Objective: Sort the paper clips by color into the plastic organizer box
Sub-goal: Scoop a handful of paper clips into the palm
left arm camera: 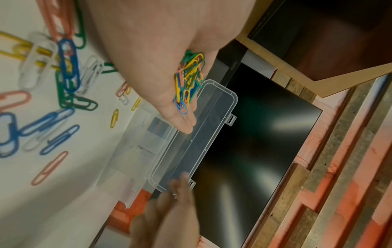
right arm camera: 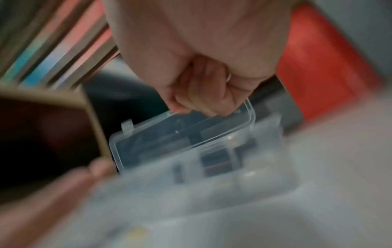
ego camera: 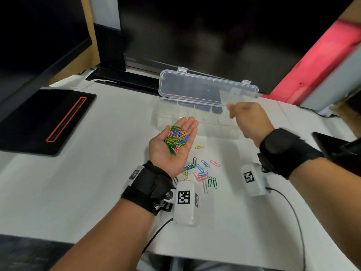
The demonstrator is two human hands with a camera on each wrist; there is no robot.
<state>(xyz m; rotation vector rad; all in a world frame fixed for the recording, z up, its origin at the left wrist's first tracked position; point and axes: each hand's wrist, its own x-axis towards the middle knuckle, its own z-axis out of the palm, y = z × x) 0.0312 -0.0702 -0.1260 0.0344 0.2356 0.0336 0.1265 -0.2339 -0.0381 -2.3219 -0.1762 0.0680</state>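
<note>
Head view: left hand (ego camera: 172, 140) lay flat, palm up, w/ paper clips (ego camera: 176, 138) heaped on it; more clips (ego camera: 203, 172) lay on surface (ego camera: 97, 182).
Right wrist view: right hand (right arm camera: 203, 94) curled, blurred; grip can't tell.
Organizer box (ego camera: 197, 112): open, past hands.

Both bare forearms wear wide black fabric wrist straps (ego camera: 148, 189), each carrying a white plastic camera housing (ego camera: 185, 204) with black square-patterned markers, silver screws and a thin black cable (ego camera: 293, 212).
</note>
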